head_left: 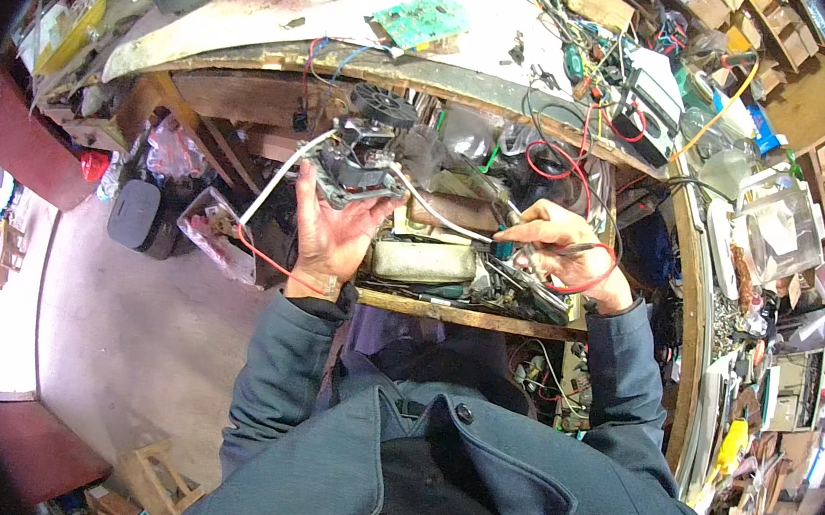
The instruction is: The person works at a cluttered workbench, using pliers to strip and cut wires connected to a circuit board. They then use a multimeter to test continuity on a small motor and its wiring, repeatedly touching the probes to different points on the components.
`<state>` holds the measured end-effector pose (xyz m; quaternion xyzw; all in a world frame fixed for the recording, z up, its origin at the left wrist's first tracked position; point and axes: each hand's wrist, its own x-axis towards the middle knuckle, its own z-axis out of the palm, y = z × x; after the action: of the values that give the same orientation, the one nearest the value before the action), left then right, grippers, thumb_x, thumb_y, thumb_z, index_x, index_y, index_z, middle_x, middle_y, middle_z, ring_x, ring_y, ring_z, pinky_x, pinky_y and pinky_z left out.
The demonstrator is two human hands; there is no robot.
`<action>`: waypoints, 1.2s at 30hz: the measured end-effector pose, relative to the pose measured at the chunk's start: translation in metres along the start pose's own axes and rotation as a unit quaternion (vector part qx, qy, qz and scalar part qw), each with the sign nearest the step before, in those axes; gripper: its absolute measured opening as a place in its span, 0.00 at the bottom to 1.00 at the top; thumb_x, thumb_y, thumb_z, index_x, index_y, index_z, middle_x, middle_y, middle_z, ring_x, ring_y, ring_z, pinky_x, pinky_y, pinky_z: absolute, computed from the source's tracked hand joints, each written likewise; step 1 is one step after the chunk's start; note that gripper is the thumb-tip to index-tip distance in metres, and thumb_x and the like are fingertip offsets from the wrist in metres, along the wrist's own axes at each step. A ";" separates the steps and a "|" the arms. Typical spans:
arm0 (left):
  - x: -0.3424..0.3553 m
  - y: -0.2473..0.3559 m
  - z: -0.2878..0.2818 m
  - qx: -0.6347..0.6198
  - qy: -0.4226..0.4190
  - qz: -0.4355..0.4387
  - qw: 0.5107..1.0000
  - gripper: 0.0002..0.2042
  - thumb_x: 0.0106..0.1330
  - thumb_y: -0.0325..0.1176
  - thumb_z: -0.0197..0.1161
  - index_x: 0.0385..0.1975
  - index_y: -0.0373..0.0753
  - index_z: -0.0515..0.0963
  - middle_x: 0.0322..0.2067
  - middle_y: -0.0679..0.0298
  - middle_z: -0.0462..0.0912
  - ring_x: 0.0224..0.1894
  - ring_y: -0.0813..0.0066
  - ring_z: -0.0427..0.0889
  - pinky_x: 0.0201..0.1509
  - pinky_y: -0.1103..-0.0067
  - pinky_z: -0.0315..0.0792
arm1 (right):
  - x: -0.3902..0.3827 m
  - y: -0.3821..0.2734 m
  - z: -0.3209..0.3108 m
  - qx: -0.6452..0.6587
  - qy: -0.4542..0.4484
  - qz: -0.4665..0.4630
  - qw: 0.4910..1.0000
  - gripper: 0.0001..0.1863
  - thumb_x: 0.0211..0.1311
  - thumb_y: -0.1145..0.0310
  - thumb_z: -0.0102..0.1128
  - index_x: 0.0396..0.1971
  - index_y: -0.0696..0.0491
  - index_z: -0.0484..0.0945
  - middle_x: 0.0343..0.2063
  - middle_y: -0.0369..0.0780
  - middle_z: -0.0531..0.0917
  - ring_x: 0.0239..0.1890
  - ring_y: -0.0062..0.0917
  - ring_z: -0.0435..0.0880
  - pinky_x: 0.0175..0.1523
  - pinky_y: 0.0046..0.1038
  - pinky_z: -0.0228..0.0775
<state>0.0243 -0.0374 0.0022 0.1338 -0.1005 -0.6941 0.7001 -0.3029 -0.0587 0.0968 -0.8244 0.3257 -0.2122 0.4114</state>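
My left hand [328, 244] holds up a small electric motor [351, 169] from below, with the fingers under its metal base and the thumb at its side. A black finned fan wheel [383, 106] sits on top of the motor. Two white cables [426, 207] come off it: one runs down past my left wrist into a thin red wire, the other reaches across to my right hand [566, 252]. The right fingers pinch that cable's end, where a red lead [608, 276] loops around. The exact joint is hidden by the fingers.
Below my hands is an open drawer [467, 316] full of tools and parts, with a pale oblong block [422, 262]. A green circuit board [422, 22] lies on the workbench [266, 26]. Red and black leads trail near a black box [649, 111]. Clutter crowds the right side.
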 end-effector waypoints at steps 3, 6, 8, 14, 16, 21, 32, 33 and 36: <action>-0.001 0.000 -0.001 -0.004 0.001 0.002 1.000 0.40 0.69 0.69 0.60 0.68 0.42 0.72 0.60 0.48 0.81 0.61 0.44 0.80 0.71 0.44 0.71 | 0.010 0.008 0.009 -0.068 0.092 -0.055 0.992 0.23 0.58 0.58 0.78 0.54 0.45 0.89 0.43 0.41 0.79 0.42 0.30 0.80 0.46 0.29 0.72; 0.000 0.000 -0.006 -0.006 -0.020 -0.009 1.000 0.39 0.70 0.70 0.58 0.70 0.45 0.70 0.63 0.50 0.79 0.63 0.45 0.78 0.71 0.42 0.70 | 0.015 0.012 0.015 -0.099 0.147 -0.047 0.983 0.23 0.57 0.59 0.79 0.53 0.45 0.89 0.42 0.40 0.77 0.45 0.30 0.79 0.48 0.31 0.73; -0.001 0.000 -0.004 0.010 -0.017 -0.003 1.000 0.41 0.70 0.71 0.56 0.72 0.45 0.68 0.66 0.49 0.76 0.66 0.44 0.77 0.72 0.42 0.69 | 0.022 0.008 0.014 -0.138 0.166 -0.115 0.970 0.22 0.58 0.61 0.79 0.54 0.45 0.89 0.45 0.41 0.77 0.45 0.33 0.80 0.49 0.32 0.76; 0.000 0.000 -0.005 0.017 -0.030 -0.005 0.999 0.43 0.71 0.72 0.52 0.73 0.42 0.66 0.67 0.45 0.74 0.68 0.40 0.74 0.74 0.43 0.67 | 0.033 -0.014 0.007 -0.043 0.229 -0.051 0.971 0.12 0.69 0.63 0.70 0.45 0.56 0.87 0.37 0.39 0.87 0.41 0.24 0.85 0.49 0.29 0.77; 0.001 -0.003 -0.008 0.020 -0.047 0.000 0.999 0.40 0.73 0.71 0.52 0.74 0.45 0.66 0.68 0.48 0.75 0.67 0.40 0.75 0.74 0.43 0.66 | 0.036 -0.004 0.011 0.081 0.252 -0.027 0.964 0.15 0.74 0.60 0.65 0.41 0.58 0.86 0.35 0.37 0.87 0.38 0.21 0.84 0.46 0.27 0.77; 0.001 -0.006 -0.014 0.051 -0.064 0.016 0.996 0.36 0.75 0.66 0.53 0.75 0.49 0.65 0.69 0.53 0.74 0.68 0.40 0.74 0.75 0.42 0.65 | 0.047 -0.001 0.019 0.171 0.233 0.001 0.957 0.14 0.78 0.61 0.61 0.42 0.58 0.82 0.34 0.36 0.86 0.36 0.18 0.84 0.43 0.25 0.79; -0.004 -0.004 -0.002 0.142 -0.106 0.046 0.983 0.44 0.64 0.57 0.74 0.75 0.41 0.65 0.69 0.51 0.74 0.72 0.44 0.71 0.76 0.38 0.60 | 0.052 0.015 0.029 0.182 0.188 0.047 0.964 0.10 0.67 0.71 0.71 0.44 0.57 0.84 0.35 0.35 0.87 0.38 0.17 0.84 0.43 0.23 0.76; -0.002 -0.002 -0.004 0.139 -0.111 0.039 0.983 0.43 0.64 0.56 0.74 0.74 0.41 0.65 0.69 0.51 0.75 0.72 0.44 0.72 0.77 0.39 0.60 | 0.052 0.020 0.030 0.152 0.200 0.041 0.967 0.10 0.67 0.70 0.72 0.44 0.57 0.83 0.34 0.35 0.86 0.38 0.17 0.83 0.43 0.23 0.76; -0.005 -0.002 0.002 0.122 -0.061 0.021 0.990 0.41 0.66 0.56 0.70 0.74 0.41 0.66 0.69 0.51 0.75 0.71 0.44 0.73 0.78 0.41 0.59 | 0.052 0.022 0.033 0.152 0.240 0.050 0.958 0.11 0.68 0.68 0.72 0.43 0.57 0.82 0.33 0.36 0.86 0.36 0.17 0.82 0.43 0.24 0.76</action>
<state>0.0218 -0.0327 0.0034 0.1738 -0.2294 -0.6690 0.6853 -0.2541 -0.0876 0.0637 -0.6595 0.4195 -0.4297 0.4522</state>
